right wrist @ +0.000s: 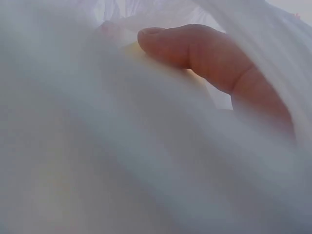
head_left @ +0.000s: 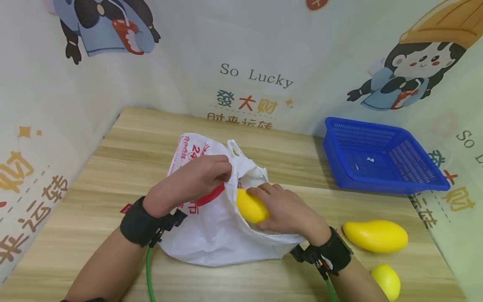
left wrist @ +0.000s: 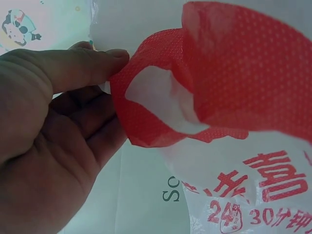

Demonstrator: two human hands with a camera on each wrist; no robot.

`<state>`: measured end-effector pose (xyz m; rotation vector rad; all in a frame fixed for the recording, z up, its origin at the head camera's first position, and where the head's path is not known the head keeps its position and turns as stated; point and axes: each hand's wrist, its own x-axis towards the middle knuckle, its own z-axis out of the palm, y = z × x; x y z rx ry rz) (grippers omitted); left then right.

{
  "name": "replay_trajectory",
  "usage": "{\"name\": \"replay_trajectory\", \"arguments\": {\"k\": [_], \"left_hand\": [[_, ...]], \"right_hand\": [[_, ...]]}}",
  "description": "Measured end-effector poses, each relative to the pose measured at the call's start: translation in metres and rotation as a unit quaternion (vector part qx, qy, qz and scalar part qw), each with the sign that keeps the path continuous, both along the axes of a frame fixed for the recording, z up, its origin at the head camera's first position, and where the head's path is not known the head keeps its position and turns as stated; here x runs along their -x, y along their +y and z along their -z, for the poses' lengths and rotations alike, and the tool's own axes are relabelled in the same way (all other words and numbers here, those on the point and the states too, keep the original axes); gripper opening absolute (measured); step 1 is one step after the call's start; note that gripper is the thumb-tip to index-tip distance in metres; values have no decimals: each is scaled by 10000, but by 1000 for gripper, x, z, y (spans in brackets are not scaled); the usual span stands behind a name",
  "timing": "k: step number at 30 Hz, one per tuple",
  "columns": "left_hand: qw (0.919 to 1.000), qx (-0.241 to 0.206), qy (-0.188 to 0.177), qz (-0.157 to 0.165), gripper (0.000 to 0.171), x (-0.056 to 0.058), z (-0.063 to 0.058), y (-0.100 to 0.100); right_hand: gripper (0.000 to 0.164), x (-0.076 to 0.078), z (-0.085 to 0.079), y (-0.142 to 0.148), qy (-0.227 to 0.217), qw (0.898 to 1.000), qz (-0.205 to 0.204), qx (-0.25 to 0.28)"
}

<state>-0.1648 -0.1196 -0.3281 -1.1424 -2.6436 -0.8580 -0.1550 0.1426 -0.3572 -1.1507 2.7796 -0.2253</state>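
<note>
A white plastic bag point(head_left: 211, 243) with red print lies on the table, its mouth turned to the right. My left hand point(head_left: 205, 176) grips the bag's edge; the left wrist view shows thumb and fingers pinching a red dotted part of the bag point(left wrist: 156, 112). At the bag's mouth, my right hand point(head_left: 284, 209) holds a smooth yellow mango point(head_left: 250, 207), partly covered by the hand and the bag. In the right wrist view the thumb point(right wrist: 195, 51) lies over a sliver of yellow, and white plastic hides most of the rest.
Right of the bag, another yellow mango point(head_left: 375, 235) lies on the wooden table point(head_left: 136, 138). A lemon point(head_left: 385, 282) is nearer, beside the right forearm. A blue plastic basket point(head_left: 392, 184) stands at the back right. Printed cloth point(head_left: 181, 75) hangs behind the table and along its sides.
</note>
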Motion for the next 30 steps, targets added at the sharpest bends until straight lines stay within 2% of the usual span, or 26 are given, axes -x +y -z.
{"name": "replay_trajectory", "arguments": {"k": [7, 10, 15, 21, 30], "left_hand": [[9994, 126, -236, -233, 16, 2, -7, -5], [9992, 176, -223, -297, 16, 3, -10, -9], [9997, 99, -155, -161, 17, 6, -9, -10], [10000, 33, -25, -1, 20, 7, -5, -6], [9998, 13, -182, 80, 20, 7, 3, 1]], "right_hand": [[74, 17, 1, -19, -185, 9993, -317, -42], [77, 26, 2, -27, -214, 9990, -379, -83], [75, 34, 5, -36, -304, 9988, -346, -151], [65, 40, 11, -46, -448, 9985, -201, -243], [66, 41, 25, -48, -682, 9970, -95, -362]]}}
